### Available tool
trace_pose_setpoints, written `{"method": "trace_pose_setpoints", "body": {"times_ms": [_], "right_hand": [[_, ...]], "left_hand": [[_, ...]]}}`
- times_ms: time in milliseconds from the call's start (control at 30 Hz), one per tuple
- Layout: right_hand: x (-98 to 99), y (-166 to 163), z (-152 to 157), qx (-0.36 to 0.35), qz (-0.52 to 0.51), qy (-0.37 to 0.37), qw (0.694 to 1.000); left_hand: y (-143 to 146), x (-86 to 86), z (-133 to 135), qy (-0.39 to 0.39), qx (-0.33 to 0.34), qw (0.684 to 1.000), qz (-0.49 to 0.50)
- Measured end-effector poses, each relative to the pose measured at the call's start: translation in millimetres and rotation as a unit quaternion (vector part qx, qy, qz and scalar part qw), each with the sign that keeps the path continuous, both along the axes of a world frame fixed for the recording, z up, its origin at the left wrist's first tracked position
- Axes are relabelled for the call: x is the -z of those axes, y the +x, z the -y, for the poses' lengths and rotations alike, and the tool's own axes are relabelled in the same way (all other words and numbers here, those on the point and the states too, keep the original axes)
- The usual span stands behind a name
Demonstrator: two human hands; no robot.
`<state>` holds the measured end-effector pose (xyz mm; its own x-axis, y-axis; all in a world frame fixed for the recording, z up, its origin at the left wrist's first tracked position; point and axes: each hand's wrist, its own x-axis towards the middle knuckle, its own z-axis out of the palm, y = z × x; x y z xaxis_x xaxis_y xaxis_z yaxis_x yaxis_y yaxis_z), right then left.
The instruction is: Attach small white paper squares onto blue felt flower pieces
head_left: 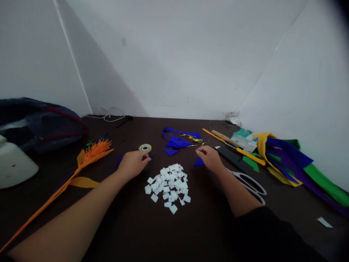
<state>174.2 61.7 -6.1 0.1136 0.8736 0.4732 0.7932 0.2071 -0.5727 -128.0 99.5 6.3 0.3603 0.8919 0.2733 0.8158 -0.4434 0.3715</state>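
Note:
My left hand (134,162) rests on the dark table (131,225), fingers closed around a thin blue strip (151,156) that pokes out toward the right. My right hand (209,157) lies to the right, fingertips pinched over a small blue paper triangle (199,162); whether it grips the triangle is unclear. Between and just in front of both hands lies a heap of small white paper squares (169,185). A small roll of tape (145,147) sits just beyond my left hand.
Blue paper scraps (177,141) lie further back. Scissors (249,183), a dark ruler (234,158), a yellow-handled tool (249,155) and coloured felt strips (294,160) are at right. An orange paper flower (92,151) on a long stem, a dark bag (38,123) and a white object (13,163) are at left.

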Motion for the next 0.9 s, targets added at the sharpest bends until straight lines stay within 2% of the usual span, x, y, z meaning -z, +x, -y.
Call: {"method": "trace_pose_setpoints", "body": {"times_ms": [133,233,367,500,600,700,800,900], "right_hand": [[5.7,28,0,0.0,0.115,-0.059,0.992],[9.1,32,1,-0.035,0.179,-0.082,0.98],[15.0,30,0,-0.051,0.223,-0.106,0.968],[19.3,26,-3,-0.056,0.23,-0.108,0.966],[19.4,19,-4,-0.041,0.218,-0.111,0.969],[17.5,7,-3,-0.03,0.157,-0.092,0.983],[14.9,-9,-1,-0.043,-0.01,-0.068,0.997],[11.5,-32,0,-0.108,-0.206,-0.05,0.971]], "left_hand": [[-17,0.4,-14,0.025,-0.074,0.995,-0.064],[-11,0.2,-7,0.089,-0.054,0.993,-0.064],[10,2.2,13,0.11,0.013,0.993,-0.03],[29,7.1,30,0.064,0.164,0.984,0.022],[37,11.0,37,0.021,0.239,0.97,0.04],[38,13.3,37,-0.014,0.263,0.963,0.049],[39,13.0,35,-0.023,0.244,0.967,0.075],[41,10.8,34,-0.026,0.2,0.97,0.137]]}}
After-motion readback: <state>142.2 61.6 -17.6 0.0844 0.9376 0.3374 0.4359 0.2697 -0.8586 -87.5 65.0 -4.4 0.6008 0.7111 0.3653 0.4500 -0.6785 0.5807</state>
